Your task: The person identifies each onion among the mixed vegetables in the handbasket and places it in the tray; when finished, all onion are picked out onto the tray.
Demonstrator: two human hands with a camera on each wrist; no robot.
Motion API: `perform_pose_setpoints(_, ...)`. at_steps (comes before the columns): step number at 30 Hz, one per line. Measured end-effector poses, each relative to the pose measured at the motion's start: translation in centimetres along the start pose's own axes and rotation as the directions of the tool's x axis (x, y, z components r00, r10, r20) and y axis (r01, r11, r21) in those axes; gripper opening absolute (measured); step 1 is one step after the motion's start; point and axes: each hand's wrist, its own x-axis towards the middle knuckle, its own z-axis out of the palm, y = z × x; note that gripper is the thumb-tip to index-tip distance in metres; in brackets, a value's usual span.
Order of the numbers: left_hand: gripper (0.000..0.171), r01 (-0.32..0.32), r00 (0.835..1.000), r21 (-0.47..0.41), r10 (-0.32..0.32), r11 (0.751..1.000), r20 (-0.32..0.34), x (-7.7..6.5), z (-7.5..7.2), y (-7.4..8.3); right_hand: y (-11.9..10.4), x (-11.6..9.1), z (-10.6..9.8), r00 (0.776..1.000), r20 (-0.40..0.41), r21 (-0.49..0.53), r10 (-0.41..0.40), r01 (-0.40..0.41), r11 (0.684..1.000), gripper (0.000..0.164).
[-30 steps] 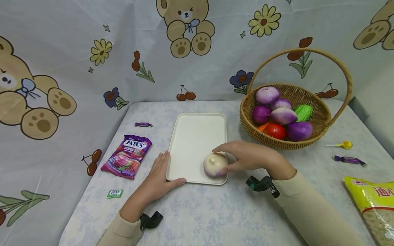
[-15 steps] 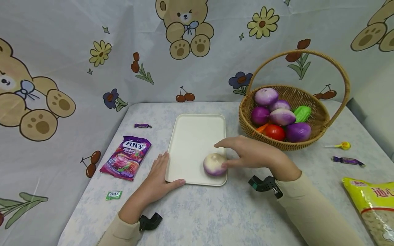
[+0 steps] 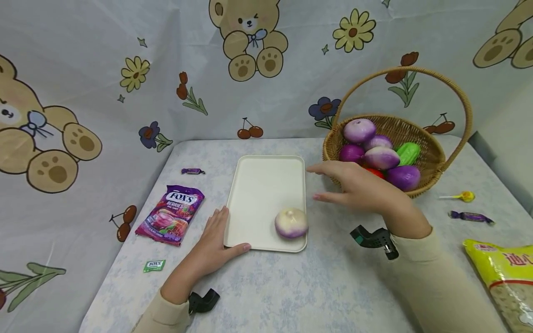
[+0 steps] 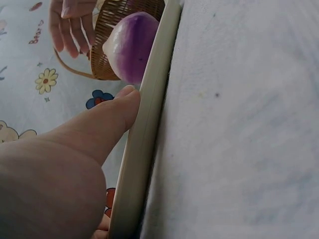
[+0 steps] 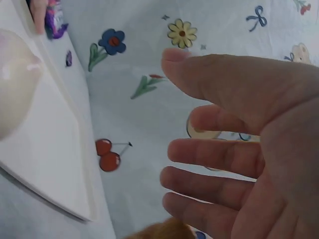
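A round onion-like vegetable (image 3: 291, 223), white on top and purple below, sits in the near right corner of the white tray (image 3: 266, 185). My left hand (image 3: 210, 247) rests at the tray's near left corner, its straight fingers along the left edge and its thumb on the near rim. To the right of the tray, in the air in front of the basket, is my right hand (image 3: 358, 189); thumb and fingers are spread apart and hold nothing. In the right wrist view the hand's palm (image 5: 289, 159) is bare. The left wrist view shows the thumb (image 4: 117, 109) against the rim.
A wicker basket (image 3: 437, 171) of purple and green vegetables stands back right, partly behind my right hand. A candy bag (image 3: 172, 214) and small wrapped sweets (image 3: 154, 265) lie left. At right are a lollipop (image 3: 466, 196), a purple sweet (image 3: 470, 217) and a yellow bag (image 3: 505, 277).
My right hand has let go of the onion-like vegetable and moved up and right, towards the basket. The vegetable stays on the tray. My left hand has kept its place at the tray corner.
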Motion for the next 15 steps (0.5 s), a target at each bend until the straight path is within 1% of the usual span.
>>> perform_pose_setpoints(2, 0.127, 0.0, 1.0, -0.001, 0.0, 1.0, -0.001, 0.0, 0.0, 0.0, 0.4, -0.3, -0.8, 0.998, -0.063, -0.035, -0.008, 0.006, 0.999, 0.054)
perform_pose_setpoints(4, 0.126, 0.003, 1.0, -0.002, -0.003, 1.0, -0.002, 0.0, 0.1, 0.1, 0.8, -0.6, -1.6, 0.991, -0.131, -0.062, -0.003, -0.005, 0.998, 0.053)
perform_pose_setpoints(6, 0.126, 0.001, 1.0, -0.002, -0.001, 1.0, -0.004, 0.0, 0.1, 0.1, 1.1, -1.1, -2.6, 0.981, -0.196, -0.081, 0.018, -0.035, 0.996, 0.055)
perform_pose_setpoints(8, 0.126, 0.001, 1.0, -0.001, -0.001, 1.0, -0.006, 0.0, 0.1, 0.1, 1.3, -1.6, -3.6, 0.969, -0.24, -0.078, 0.057, -0.078, 0.994, 0.057)
perform_pose_setpoints(11, 0.126, -0.002, 1.0, 0.001, 0.002, 1.0, -0.006, 0.0, 0.1, 0.0, 1.8, -2.8, -5.3, 0.951, -0.257, -0.058, 0.173, -0.194, 0.979, 0.062)
perform_pose_setpoints(13, 0.127, -0.002, 1.0, 0.003, 0.002, 1.0, 0.0, 0.0, 0.1, 0.0, 2.3, -3.8, -6.4, 0.934, -0.25, -0.026, 0.255, -0.27, 0.963, 0.065)
perform_pose_setpoints(15, 0.127, -0.001, 1.0, 0.002, 0.001, 1.0, 0.004, 0.0, 0.0, 0.0, 2.9, -4.9, -7.3, 0.913, -0.228, 0.018, 0.339, -0.344, 0.939, 0.069)
